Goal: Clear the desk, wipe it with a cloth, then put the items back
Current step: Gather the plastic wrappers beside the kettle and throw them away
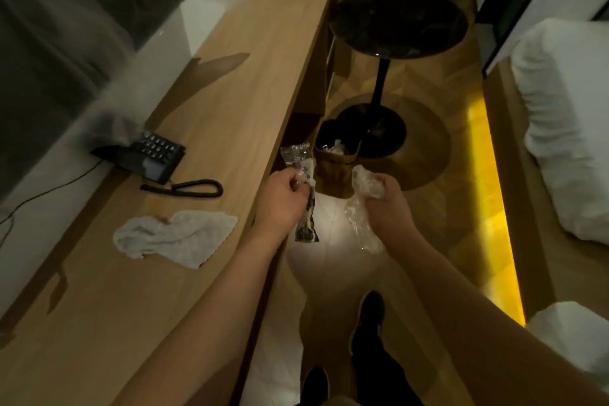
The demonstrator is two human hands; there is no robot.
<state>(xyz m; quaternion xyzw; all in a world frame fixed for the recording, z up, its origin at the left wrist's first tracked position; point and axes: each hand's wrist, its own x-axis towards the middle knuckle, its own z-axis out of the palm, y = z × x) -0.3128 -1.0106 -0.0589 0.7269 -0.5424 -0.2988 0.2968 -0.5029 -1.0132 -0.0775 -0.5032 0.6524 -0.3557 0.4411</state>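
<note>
I have my left hand pinching a clear packet and my right hand clutching crumpled plastic, both off the desk edge, above the bin. Clearing looks nearly done; the cloth lies on the desk beside the phone, wiping and restoring remain.

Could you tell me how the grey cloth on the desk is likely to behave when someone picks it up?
The cloth lies crumpled in soft folds on the desk, so it will probably droop limply. It looks thin, so likely light. Its woven texture suggests an easy, non-slippery grip.
</note>
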